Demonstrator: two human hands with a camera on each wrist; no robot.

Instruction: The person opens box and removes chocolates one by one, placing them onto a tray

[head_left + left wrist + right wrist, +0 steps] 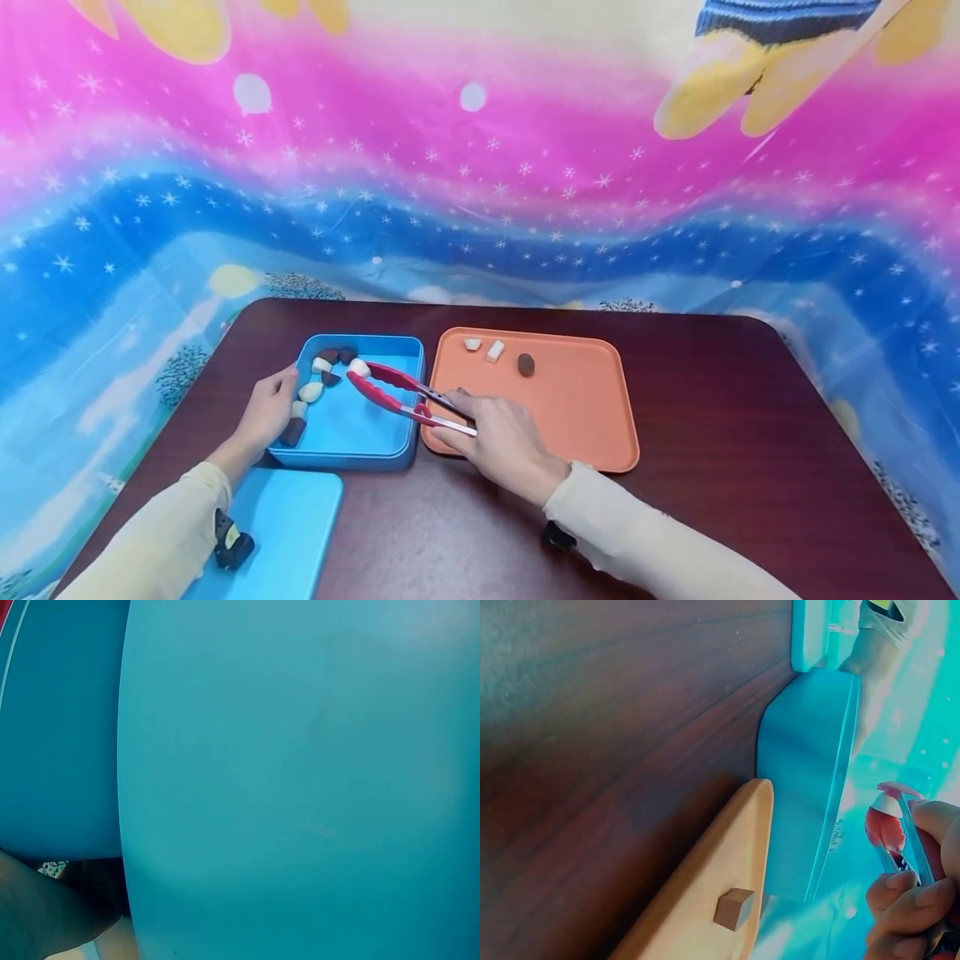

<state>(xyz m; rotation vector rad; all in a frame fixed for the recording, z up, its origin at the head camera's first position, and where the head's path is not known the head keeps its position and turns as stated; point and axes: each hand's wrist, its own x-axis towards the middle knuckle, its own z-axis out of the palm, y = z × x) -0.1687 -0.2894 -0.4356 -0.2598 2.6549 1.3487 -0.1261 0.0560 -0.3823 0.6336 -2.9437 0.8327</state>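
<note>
In the head view my right hand (510, 446) grips metal tongs (408, 410) with red scalloped tips. Pinched between the tips is a small white chocolate-like piece (360, 367), over the blue box (408, 462). The right wrist view shows the fingers curled round the tongs (922, 847). My left hand (262, 412) holds the box at its left wall, thumb at the rim. Along the box's left side lie several brown and white pieces (311, 392). On the orange tray (577, 417) are two white pieces (495, 352) and a brown one (526, 365).
A light blue lid (292, 525) lies flat in front of the box, partly under the left forearm in the head view. Box and tray stand side by side on a dark wooden table (712, 433). A printed cloth (525, 183) hangs behind it.
</note>
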